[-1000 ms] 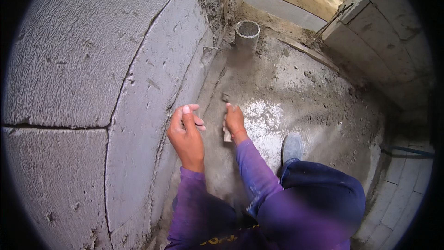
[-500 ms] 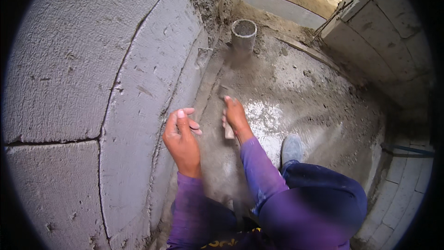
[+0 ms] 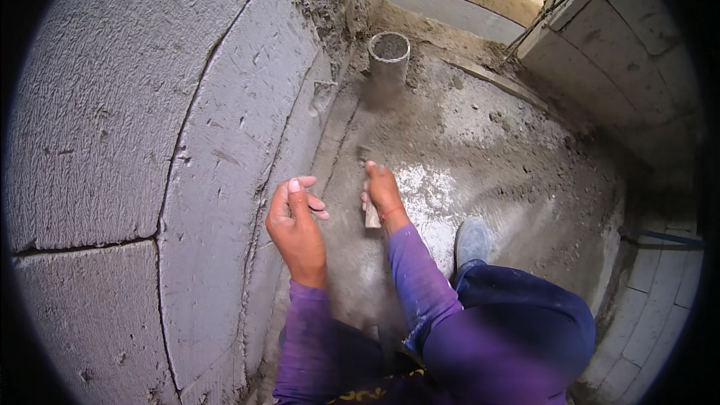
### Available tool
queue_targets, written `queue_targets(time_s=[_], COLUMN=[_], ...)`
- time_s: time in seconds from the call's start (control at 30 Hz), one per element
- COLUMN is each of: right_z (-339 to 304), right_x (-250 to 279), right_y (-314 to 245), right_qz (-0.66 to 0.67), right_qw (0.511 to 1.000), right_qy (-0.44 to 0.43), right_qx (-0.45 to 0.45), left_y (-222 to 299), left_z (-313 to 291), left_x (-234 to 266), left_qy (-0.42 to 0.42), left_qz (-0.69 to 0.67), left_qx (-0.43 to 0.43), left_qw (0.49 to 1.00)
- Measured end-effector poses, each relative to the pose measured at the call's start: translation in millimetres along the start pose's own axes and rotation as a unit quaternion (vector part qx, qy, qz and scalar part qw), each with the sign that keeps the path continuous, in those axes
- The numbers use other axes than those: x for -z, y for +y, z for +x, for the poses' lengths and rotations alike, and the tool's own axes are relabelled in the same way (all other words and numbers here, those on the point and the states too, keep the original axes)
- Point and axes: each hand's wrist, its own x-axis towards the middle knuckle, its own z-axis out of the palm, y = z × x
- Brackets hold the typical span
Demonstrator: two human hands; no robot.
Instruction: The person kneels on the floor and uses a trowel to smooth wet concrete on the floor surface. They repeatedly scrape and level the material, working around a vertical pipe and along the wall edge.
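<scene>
My right hand is closed around a wooden-handled tool low over the dusty floor. The pale handle sticks out below my fist. A small dark metal part shows beyond my thumb, and its far end is blurred, so I cannot tell its full shape. Beside the block wall, my left hand hangs raised with its fingers loosely bent and apart, nothing in them. Loose grey grit lies on the floor ahead of the tool.
A short upright grey pipe stands in the far corner. Large grey blocks form the left wall; another block wall rises at right. Rubble is scattered across the floor. My shoe rests right of my right hand.
My right hand and the tool have drawn back slightly toward me. My left hand keeps its pose. The view has shifted a little.
</scene>
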Motion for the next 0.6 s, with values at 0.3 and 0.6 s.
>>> queue_targets(time_s=[0.3, 0.6], right_z=[8.8, -20.2], right_x=[13.9, 42.9], right_y=[16.7, -13.3], right_qz=[-0.035, -0.062], right_qw=[0.999, 0.997], right_qy=[0.013, -0.023], right_qx=[0.017, 0.028], left_y=[-1.1, -2.2], left_z=[-0.5, -0.1], left_x=[-7.4, -7.0], left_qy=[-0.016, -0.02], left_qz=[-0.007, -0.026], left_qx=[0.007, 0.012], left_qw=[1.0, 0.999])
